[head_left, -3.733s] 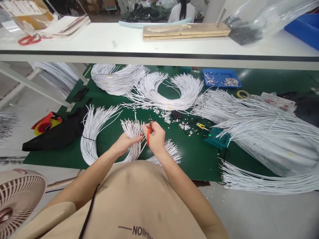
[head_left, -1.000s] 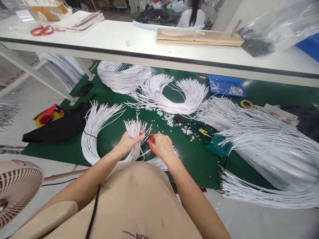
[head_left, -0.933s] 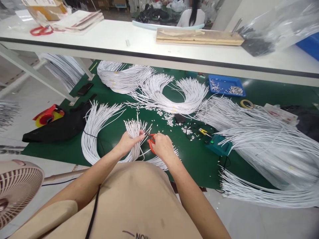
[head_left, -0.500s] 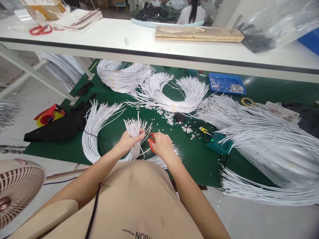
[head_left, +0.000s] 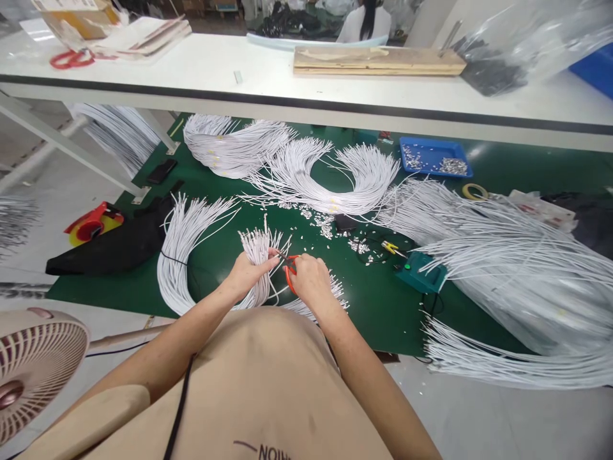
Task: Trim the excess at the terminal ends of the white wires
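The left hand (head_left: pixel 246 271) has its grip clamped round the upper part of a bundle of white wires (head_left: pixel 255 246), while the right hand (head_left: pixel 310 276) has its grip closed on red-handled scissors (head_left: pixel 288 276). What matters most in space is how these two meet: the bundle sits directly left of the right hand, its cut ends standing up and away from the person's body, and the scissors reach across from the right, blades aimed leftward and slightly away. Their tips come in among a few loose strands at the bundle's right edge, just beside the left hand; whether the blades are parted or actually touch a strand is too small to tell. The left hand is nearer the wires, the right a little farther off. Beneath is a green counter (head_left: pixel 373 313), with another curved bundle (head_left: pixel 175 275) to the left, short wire ends (head_left: pixel 338 291) near the right hand, and small metal bits (head_left: pixel 324 225) scattered beyond. Farther back lie more wire coils (head_left: pixel 330 185) and a blue tray (head_left: pixel 433 153), under a white shelf (head_left: pixel 201 67). A fan (head_left: pixel 43 370) stands at the lower left, and a co-worker (head_left: pixel 352 27) sits beyond the shelf.
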Demonstrator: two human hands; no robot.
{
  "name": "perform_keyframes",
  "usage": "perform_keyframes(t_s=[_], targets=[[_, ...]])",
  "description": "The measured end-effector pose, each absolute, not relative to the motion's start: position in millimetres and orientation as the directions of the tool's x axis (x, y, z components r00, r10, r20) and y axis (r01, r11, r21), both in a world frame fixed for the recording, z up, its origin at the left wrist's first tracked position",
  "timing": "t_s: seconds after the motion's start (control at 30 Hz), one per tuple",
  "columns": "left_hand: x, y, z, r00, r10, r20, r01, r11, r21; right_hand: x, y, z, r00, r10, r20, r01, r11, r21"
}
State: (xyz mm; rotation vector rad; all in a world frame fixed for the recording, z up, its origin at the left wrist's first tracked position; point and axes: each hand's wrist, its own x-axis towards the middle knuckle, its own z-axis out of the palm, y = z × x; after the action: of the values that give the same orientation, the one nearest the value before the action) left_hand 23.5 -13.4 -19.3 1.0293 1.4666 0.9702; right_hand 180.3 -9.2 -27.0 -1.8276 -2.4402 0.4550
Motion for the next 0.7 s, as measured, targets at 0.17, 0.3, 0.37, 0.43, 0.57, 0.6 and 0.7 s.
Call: perform_keyframes(t_s=[0.17,0.3,0.37,0.43,0.57,0.6,0.7], targets=[[22,-15,-19,-0.041,0.95,-0.308,0.124,0.311,0.942,179,-11,-36,-0.271,0.954,-0.124,0.93,0.226,-0.29],[21,-14,-15,0.031,0.949,-0.314,0.089,0.31,0.947,178,-12,-41,-0.277,0.955,-0.109,0.922,0.232,-0.311],[21,-14,-13,0.058,0.946,-0.318,0.076,0.313,0.947,178,-12,-42,-0.285,0.954,-0.093,0.914,0.241,-0.327],[20,-14,-12,0.083,0.943,-0.322,0.072,0.317,0.946,180,-12,-43,-0.295,0.953,-0.077,0.902,0.251,-0.35],[19,-13,-12,0.082,0.936,-0.342,0.075,0.337,0.939,188,-8,-44,-0.306,0.947,-0.095,0.852,0.228,-0.47],[19,-13,-12,0.062,0.935,-0.35,0.081,0.345,0.935,191,-6,-44,-0.291,0.949,-0.123,0.828,0.185,-0.53],[20,-13,-12,-0.009,0.936,-0.351,0.128,0.349,0.928,193,0,-42,-0.185,0.963,-0.195,0.633,-0.035,-0.774]])
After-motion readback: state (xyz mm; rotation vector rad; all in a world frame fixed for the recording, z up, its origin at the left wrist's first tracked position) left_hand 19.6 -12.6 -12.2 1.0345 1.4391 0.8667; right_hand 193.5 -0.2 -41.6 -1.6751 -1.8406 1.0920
